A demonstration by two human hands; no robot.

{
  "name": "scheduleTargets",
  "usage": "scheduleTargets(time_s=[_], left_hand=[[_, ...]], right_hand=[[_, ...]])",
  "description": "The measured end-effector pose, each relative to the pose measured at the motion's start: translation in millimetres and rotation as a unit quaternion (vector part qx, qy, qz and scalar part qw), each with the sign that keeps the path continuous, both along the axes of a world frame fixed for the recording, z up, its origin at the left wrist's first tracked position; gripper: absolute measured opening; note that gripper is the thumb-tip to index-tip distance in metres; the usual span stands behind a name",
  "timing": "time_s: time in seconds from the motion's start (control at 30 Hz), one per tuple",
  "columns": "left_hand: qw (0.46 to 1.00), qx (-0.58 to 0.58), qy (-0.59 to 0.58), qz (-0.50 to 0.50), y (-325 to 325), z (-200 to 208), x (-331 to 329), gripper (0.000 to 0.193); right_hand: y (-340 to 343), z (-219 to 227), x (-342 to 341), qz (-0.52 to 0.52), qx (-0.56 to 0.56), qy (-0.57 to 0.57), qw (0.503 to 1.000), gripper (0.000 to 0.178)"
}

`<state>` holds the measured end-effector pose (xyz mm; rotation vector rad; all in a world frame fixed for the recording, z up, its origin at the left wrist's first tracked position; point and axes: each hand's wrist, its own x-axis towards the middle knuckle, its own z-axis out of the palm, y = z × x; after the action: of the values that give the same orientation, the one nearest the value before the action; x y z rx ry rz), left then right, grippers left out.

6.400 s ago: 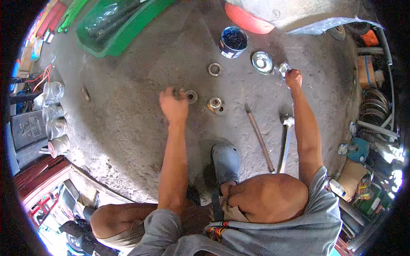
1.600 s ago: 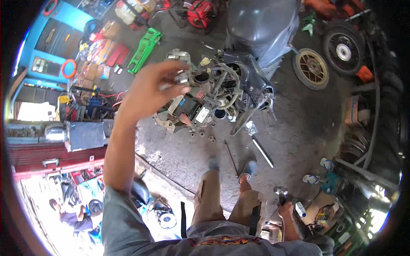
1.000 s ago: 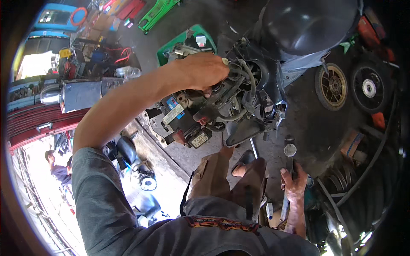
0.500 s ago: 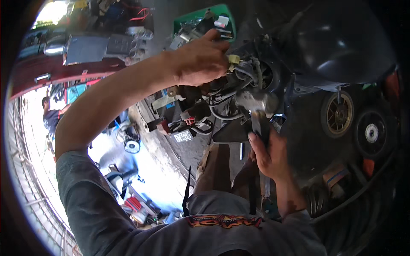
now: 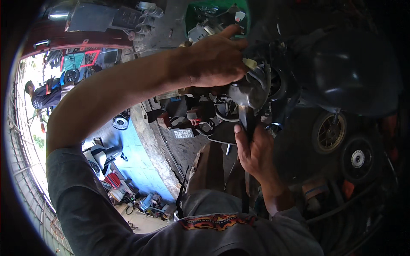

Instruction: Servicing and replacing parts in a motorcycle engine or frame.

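Left hand [image 5: 215, 63]: fingertips hidden, can't tell its grip
Right hand [image 5: 257, 152]: gripping hammer [image 5: 247, 97] close by, sloppy swing could smack left

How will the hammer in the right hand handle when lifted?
The hammer is probably head-heavy: its bulky head looks like metal. It should feel stiff, since the visible handle looks straight. With the right hand gripping close below the head, wobble seems unlikely.

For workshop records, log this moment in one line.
left hand: beside pale yellow piece, grasp hidden; right hand: gripping hammer; hammer head: near left hand; green bin: beyond left hand
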<state>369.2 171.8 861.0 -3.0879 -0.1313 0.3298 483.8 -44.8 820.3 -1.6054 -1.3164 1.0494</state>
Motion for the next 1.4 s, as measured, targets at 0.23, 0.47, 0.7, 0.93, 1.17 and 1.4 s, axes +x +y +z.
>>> scheduleTargets(time_s=[0.23, 0.47, 0.7, 0.93, 1.17, 1.4], left_hand=[[0.998, -0.028, 0.052, 0.022, 0.7, 4.8, 3.1, 0.008], [0.998, -0.039, 0.035, 0.024, 2.2, 2.3, 1.1, 0.008], [0.999, -0.033, 0.036, 0.009, 0.6, 5.8, -1.6, 0.007], [0.998, -0.027, 0.056, 0.008, 0.6, 6.1, 1.8, 0.006], [0.997, -0.038, 0.061, 0.033, -1.1, 10.5, 6.1, 0.007], [0.996, -0.046, 0.070, 0.035, -1.7, 6.9, 3.7, 0.008]], right_hand=[[-2.4, -2.9, 4.7, 0.003, -0.050, 0.054, 0.997, 0.028], [4.8, 5.2, 6.3, -0.022, -0.105, 0.105, 0.989, 0.023], [-3.4, -9.6, 10.4, 0.031, -0.100, 0.047, 0.993, 0.025], [10.8, -6.0, 11.3, 0.032, -0.084, -0.037, 0.995, 0.024], [-5.5, -1.6, 4.9, -0.069, -0.029, 0.100, 0.992, 0.026], [5.0, -8.3, 5.6, 0.039, -0.058, 0.012, 0.997, 0.026]])
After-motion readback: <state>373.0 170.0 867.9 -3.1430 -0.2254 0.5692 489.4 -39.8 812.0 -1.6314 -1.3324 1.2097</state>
